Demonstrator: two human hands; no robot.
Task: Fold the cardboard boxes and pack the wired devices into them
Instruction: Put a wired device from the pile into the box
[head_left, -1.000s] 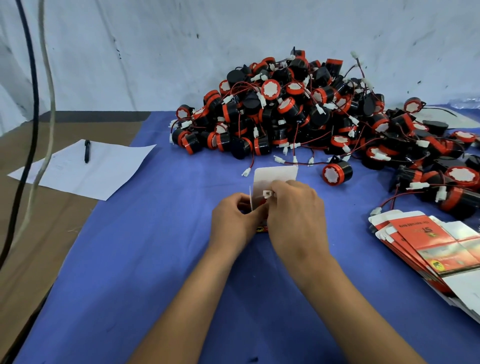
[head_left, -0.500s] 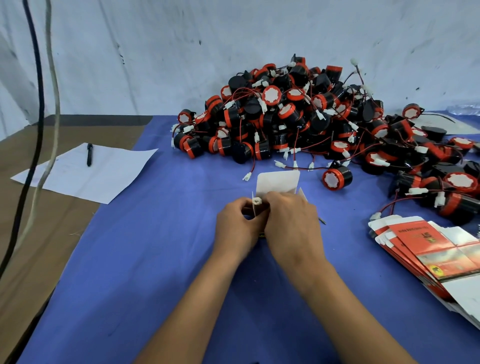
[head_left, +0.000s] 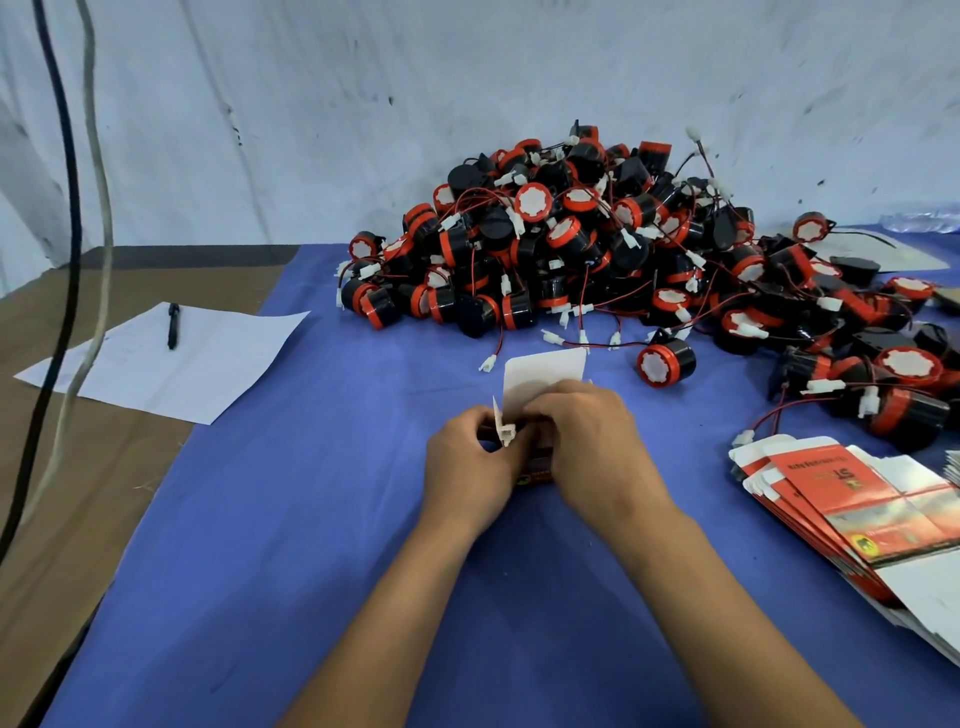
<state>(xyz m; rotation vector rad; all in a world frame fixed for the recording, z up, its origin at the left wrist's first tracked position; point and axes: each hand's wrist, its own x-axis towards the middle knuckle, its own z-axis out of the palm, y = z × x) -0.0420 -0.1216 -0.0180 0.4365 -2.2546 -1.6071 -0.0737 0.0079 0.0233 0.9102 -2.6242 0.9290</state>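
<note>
1. Across the far side of the blue tabletop lay a large heap of wired devices, black and red cylinders with red and black wires and white connectors, piled against the pale wall.
2. One stray device lay on its side just in front of the heap, beyond and to the right of the hands, apart from them.
3. At the right edge sat a stack of flat boxes, red and white, unfolded, well apart from the hands.
4. To the left, a white sheet of paper lay partly on the blue cover and partly on the brown surface, with a black pen resting on it.
5. Two cables, one dark and one pale, hung down at the left edge, close to the camera.
6. The cardboard box stood near the middle of the tabletop between both hands, its white top flap upright and open and a narrow side flap sticking up at its left.
7. The left hand gripped the box's left side, fingers curled around it.
8. The right hand covered the box's right side and top, fingers curled over the opening; a white connector showed between the two hands.
9. Both forearms reached forward from the near edge, converging on the box.
</note>
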